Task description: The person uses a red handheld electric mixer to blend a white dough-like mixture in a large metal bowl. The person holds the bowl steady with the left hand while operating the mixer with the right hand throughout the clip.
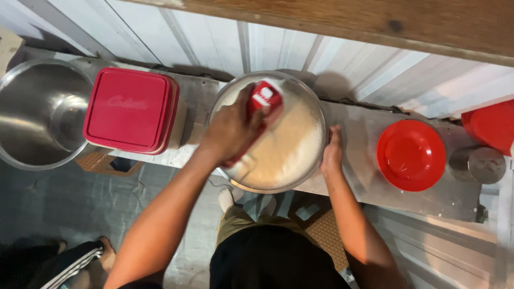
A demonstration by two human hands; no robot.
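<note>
A wide steel bowl (pixel 320 115) stands on the metal counter (pixel 360 184) in front of me. It is filled with pale, creamy batter (pixel 292 147). My left hand (pixel 230 128) grips a red and white hand mixer (pixel 265 96) and holds it down into the batter near the bowl's left side. The mixer's beaters are hidden under my hand and the mix. My right hand (pixel 333 152) rests against the outside of the bowl's right rim, fingers curled on it.
A square container with a red lid (pixel 131 109) sits left of the bowl, and a big empty steel bowl (pixel 37 112) beyond it. To the right are a red plate (pixel 411 155), a steel cup (pixel 478 165) and a red tub (pixel 492 126). Another person's foot (pixel 107 251) shows at the lower left.
</note>
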